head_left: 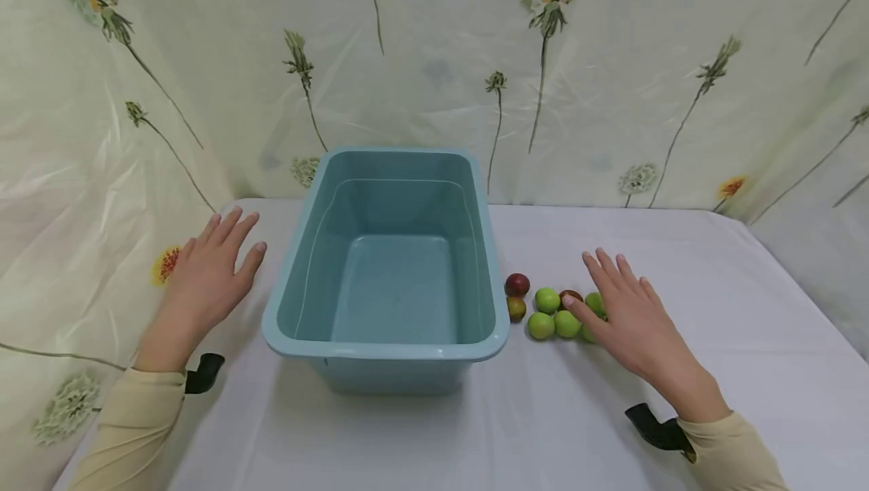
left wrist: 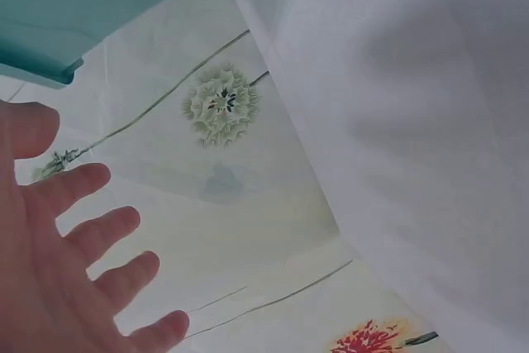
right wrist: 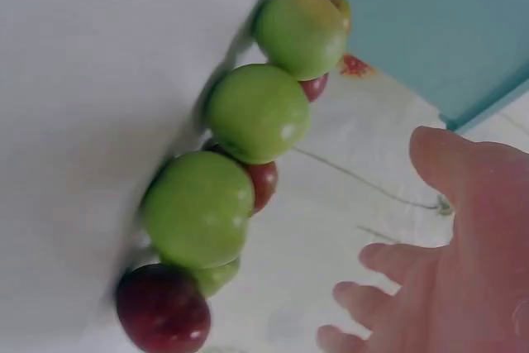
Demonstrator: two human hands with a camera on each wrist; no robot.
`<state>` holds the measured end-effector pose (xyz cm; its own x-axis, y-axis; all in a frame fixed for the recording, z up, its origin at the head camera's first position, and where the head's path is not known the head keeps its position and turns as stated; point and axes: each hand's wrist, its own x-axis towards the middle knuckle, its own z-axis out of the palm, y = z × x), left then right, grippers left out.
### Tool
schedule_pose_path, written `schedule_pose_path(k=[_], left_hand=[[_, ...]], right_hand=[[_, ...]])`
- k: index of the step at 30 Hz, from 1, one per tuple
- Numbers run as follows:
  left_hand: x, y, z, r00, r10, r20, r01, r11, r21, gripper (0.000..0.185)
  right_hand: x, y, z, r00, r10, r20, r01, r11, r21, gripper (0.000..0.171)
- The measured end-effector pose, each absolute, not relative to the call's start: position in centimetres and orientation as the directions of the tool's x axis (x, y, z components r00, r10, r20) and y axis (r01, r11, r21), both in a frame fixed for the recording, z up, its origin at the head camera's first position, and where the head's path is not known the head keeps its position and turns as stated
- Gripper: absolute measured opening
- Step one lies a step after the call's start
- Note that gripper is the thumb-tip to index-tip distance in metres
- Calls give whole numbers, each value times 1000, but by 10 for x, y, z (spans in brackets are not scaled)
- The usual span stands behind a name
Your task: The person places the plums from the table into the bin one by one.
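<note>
An empty blue plastic tub (head_left: 387,340) stands in the middle of the white table (head_left: 713,287). Right of it lies a cluster of small round fruits (head_left: 553,310), several green (right wrist: 258,112) and a few dark red (right wrist: 163,310). My right hand (head_left: 627,310) hovers flat just above the right side of that cluster, fingers straight and spread (right wrist: 388,264), holding nothing. To the tub's left my left hand (head_left: 213,268) is held flat with fingers spread (left wrist: 107,233), empty, over the table beside the tub's left wall (left wrist: 50,6).
A floral plastic sheet (head_left: 611,84) forms the backdrop behind and to the left of the table. The tub's rim rises well above the tabletop between the two hands. Black wrist straps (head_left: 655,427) show at both cuffs.
</note>
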<state>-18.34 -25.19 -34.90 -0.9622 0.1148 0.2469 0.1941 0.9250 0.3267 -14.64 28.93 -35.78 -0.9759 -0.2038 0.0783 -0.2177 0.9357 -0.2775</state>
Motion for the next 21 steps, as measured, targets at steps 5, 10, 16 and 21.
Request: schedule_pose_path(k=[5,10,16,21], left_hand=[[-184,-255,-343,-952,110,285,238,850,469,56],[-184,-255,-337,-962,80,261,226,768,599,56],[-186,-253,-335,-942,-7,334,232,704,671,47],[-189,-249,-332,-934,-86,346,207,660,722,46]], right_hand=[[-147,298,-362,-962,-230,147,-267,905,-330,77],[-147,308,-364,-946,-240,218,-306,881,-361,71],[-144,316,-364,-946,-199,257,-297,852,-431,68],[-141,321,-365,-950,-132,285,-256,849,-462,60]])
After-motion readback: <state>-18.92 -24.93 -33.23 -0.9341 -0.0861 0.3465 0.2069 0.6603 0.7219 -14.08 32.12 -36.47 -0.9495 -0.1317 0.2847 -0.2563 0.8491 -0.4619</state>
